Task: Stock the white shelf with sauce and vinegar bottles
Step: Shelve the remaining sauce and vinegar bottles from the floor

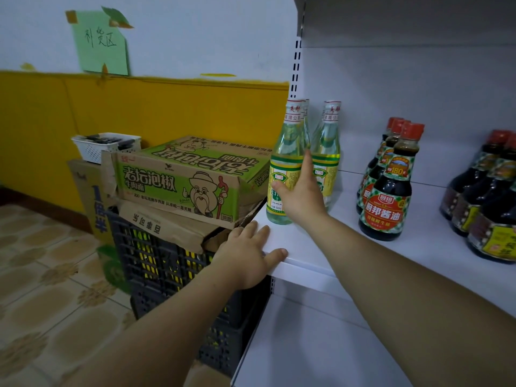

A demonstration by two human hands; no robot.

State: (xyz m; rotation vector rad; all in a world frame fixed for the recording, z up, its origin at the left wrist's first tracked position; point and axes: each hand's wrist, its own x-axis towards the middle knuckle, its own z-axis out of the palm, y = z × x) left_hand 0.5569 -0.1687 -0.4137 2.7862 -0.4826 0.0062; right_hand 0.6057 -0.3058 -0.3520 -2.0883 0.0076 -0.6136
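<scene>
My left hand (pixel 245 258) flat on white shelf (pixel 307 247) edge, bracing. Right hand (pixel 301 196), fingers (pixel 308 163) spread wide against front vinegar bottle (pixel 284 169), steadying, squaring row; nothing gripped.

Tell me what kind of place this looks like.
Probably a small shop or its stockroom: a white shelf with slotted uprights holds rows of identical vinegar bottles and soy sauce bottles, and beside it noodle cartons are stacked on a dark plastic crate.

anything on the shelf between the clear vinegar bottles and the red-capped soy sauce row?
Nothing. In the head view, the white shelf board is bare between the clear yellow-labelled vinegar bottles and the dark red-capped soy sauce bottles.
</scene>
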